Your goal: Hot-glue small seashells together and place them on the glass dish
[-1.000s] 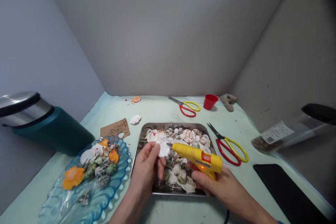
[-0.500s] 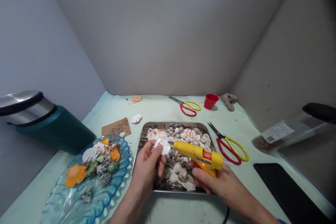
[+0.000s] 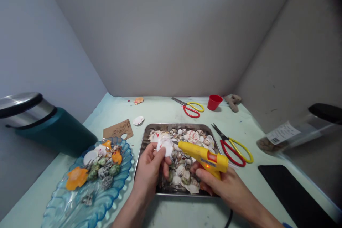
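Note:
Between the thumb and fingers of my left hand (image 3: pixel 150 165) is a white shell (image 3: pixel 165 145), held over the left part of a metal tray (image 3: pixel 184 195). My right hand (image 3: pixel 220 183) is wrapped round the handle of a yellow glue gun (image 3: pixel 201 155) with a glowing orange light. The gun's dark nozzle points left, very near the shell's right edge; whether they touch I cannot tell. Many small seashells (image 3: pixel 184 171) fill the tray beneath both hands. The shell's underside is hidden by my fingers.
On the left are a blue scalloped dish (image 3: pixel 107 199) of shells and a teal bottle (image 3: pixel 57 131). Two pairs of scissors (image 3: pixel 235 149) (image 3: pixel 191 107), a red cup (image 3: pixel 214 102), a brown card (image 3: pixel 119 130), a clear jar (image 3: pixel 296 135) and a black flat object (image 3: pixel 296 196) surround the tray.
The glue gun has shifted slightly right and down, its nozzle a little farther from the shell's middle. My left hand tilts the white shell slightly differently.

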A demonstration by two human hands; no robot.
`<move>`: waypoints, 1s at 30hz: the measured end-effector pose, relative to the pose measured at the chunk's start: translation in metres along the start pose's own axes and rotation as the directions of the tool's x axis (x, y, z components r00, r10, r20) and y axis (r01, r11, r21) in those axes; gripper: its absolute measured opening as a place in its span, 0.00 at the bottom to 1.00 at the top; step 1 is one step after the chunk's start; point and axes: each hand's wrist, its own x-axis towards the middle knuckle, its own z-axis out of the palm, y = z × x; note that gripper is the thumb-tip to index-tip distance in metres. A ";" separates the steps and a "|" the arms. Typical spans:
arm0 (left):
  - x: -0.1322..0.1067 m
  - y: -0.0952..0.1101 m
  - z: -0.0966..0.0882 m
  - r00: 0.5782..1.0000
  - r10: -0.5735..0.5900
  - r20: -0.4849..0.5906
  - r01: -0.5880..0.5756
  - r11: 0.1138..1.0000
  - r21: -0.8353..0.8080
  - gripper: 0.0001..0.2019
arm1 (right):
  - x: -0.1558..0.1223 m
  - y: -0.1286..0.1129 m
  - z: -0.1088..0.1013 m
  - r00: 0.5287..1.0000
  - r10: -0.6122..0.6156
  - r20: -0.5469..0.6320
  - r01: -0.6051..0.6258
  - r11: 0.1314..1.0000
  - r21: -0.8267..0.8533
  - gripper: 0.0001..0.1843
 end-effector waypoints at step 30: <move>-0.007 -0.002 0.007 0.996 -0.005 0.092 -0.012 0.984 0.180 0.13 | -0.002 -0.010 0.005 0.993 -0.107 -0.041 0.101 0.987 -0.126 0.09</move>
